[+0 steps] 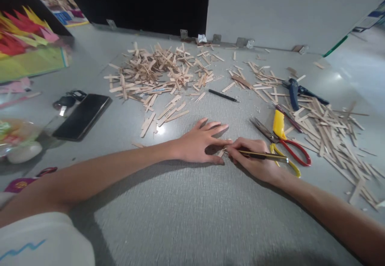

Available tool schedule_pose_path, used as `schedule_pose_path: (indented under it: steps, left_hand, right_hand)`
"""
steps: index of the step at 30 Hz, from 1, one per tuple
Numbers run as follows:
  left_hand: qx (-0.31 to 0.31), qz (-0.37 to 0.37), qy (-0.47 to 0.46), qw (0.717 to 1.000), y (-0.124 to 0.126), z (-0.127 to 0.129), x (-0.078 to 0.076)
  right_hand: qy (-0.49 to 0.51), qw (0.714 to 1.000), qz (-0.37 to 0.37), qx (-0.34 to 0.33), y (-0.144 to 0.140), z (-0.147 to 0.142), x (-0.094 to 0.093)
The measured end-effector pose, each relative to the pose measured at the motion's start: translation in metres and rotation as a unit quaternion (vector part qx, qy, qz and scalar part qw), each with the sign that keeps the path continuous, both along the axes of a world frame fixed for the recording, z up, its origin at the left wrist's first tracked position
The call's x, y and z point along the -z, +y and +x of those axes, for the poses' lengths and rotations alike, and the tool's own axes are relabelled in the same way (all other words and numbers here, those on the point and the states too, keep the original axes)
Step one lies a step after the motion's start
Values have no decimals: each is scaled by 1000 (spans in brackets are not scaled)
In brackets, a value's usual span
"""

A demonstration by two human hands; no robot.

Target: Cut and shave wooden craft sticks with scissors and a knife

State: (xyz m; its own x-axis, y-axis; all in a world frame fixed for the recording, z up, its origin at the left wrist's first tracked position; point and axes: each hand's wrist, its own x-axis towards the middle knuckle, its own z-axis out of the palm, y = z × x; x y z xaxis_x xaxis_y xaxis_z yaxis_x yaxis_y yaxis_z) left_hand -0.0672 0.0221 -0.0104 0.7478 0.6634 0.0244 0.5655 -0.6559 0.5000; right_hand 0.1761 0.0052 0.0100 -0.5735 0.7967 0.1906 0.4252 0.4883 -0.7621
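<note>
My left hand (pixel 200 142) lies on the grey tabletop with its fingers spread. Its index finger and thumb flank a small wooden piece (pixel 221 152); whether they press on it I cannot tell. Close against that index fingertip, my right hand (pixel 255 158) is closed in a writing grip round a slim black-and-gold pen-shaped tool (pixel 266 156). The tool slants down to the left, its tip hidden by the fingers, so its exact kind does not show. Just beyond the right hand lie pliers (pixel 264 131) with red and yellow handles and a yellow-handled tool (pixel 279 124).
Cut wooden sticks heap up at the back (pixel 159 67), with longer strips (pixel 333 129) at right. A black pen (pixel 223 95) and a dark blue hand tool (pixel 294 91) lie among them. Left are a phone (pixel 82 117) and a paper-flame box (pixel 30 63). An upright board (pixel 270 13) borders the back.
</note>
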Motion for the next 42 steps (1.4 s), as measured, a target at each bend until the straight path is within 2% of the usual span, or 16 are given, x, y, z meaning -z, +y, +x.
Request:
schedule_pose_path:
  steps: [10, 15, 21, 29, 36, 42]
  left_hand:
    - [-2, 4, -10, 1000, 0, 1, 0]
    - [-9, 7, -23, 1000, -2, 1, 2]
    - [-3, -1, -15, 1000, 0, 2, 0]
    - [-4, -52, 15, 999, -1, 3, -8]
    - [-8, -73, 34, 997, -1, 4, -15]
    - [-13, -56, 17, 998, -3, 4, -10]
  right_hand:
    - [5, 1000, -5, -20, 2, -1, 1]
    - [15, 998, 1, -65, 4, 0, 0]
    - [-17, 994, 77, -70, 6, -3, 4]
    - [-3, 985, 153, -80, 5, -1, 17]
    - [-11, 988, 136, -68, 5, -1, 15]
    - [-9, 997, 62, -53, 3, -3, 4]
